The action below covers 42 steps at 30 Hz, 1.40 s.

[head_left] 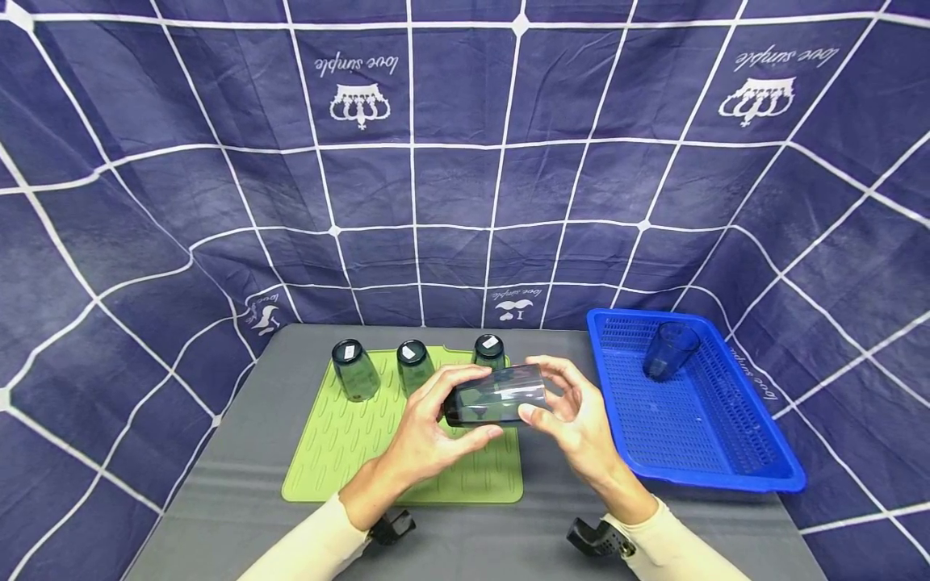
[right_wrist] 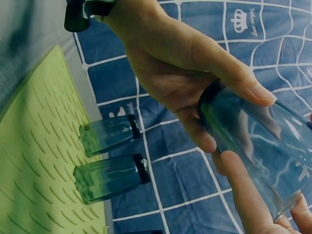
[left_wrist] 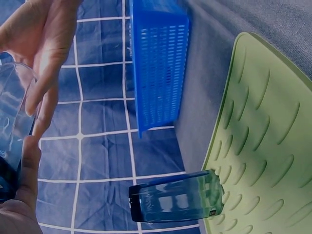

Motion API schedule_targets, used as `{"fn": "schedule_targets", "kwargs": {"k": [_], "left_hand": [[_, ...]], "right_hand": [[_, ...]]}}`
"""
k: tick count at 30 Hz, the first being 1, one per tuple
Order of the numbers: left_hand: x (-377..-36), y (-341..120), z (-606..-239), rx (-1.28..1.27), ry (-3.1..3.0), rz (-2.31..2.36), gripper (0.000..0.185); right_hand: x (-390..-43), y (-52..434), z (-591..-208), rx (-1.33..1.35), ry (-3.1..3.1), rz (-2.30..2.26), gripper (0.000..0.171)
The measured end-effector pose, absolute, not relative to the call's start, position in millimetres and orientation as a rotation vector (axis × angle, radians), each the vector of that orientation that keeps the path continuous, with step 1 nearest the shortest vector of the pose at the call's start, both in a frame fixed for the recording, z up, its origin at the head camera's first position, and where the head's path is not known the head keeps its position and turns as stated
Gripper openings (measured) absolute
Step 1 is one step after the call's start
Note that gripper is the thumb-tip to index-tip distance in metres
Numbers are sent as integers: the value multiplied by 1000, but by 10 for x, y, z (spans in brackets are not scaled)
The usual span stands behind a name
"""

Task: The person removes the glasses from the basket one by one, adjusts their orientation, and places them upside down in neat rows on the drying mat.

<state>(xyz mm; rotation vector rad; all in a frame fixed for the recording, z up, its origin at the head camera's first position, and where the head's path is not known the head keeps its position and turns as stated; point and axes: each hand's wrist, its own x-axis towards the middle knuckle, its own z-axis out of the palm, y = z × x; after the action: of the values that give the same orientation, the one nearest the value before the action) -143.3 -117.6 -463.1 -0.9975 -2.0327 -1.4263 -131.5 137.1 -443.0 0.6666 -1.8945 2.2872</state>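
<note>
A tinted drinking glass point(head_left: 501, 397) lies sideways in the air between both hands, over the right part of a green ridged mat point(head_left: 349, 460). My left hand point(head_left: 425, 432) grips its dark base end, fingers above and thumb below. At the rim end, my right hand point(head_left: 584, 415) holds the glass, its thumb on the near side. Behind it on the mat stand three similar glasses upside down: a left one point(head_left: 356, 373), a middle one point(head_left: 415, 367) and a right one point(head_left: 489, 352), partly hidden by the held glass. White labels show on their upturned bases.
To the right sits a blue perforated plastic basket point(head_left: 609, 403) with one glass point(head_left: 670, 352) leaning at its far end. A grey tabletop point(head_left: 240, 484) lies under everything. Blue cloth point(head_left: 458, 186) with white grid lines hangs behind and at both sides.
</note>
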Motion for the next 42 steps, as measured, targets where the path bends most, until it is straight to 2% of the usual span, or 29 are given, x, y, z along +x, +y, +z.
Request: {"fn": "schedule_targets", "kwargs": {"k": [14,42], "left_hand": [[-1400,-1127,-4597,-1002,-1976,-1492,77],[-1375,-1107,-4545,-1040,-1943,-1449,76]], "right_hand": [[-1311,1385,-4469,727,-1816,2432,57],[-1293,1461,-4456,860,-1789,2509,62]]}}
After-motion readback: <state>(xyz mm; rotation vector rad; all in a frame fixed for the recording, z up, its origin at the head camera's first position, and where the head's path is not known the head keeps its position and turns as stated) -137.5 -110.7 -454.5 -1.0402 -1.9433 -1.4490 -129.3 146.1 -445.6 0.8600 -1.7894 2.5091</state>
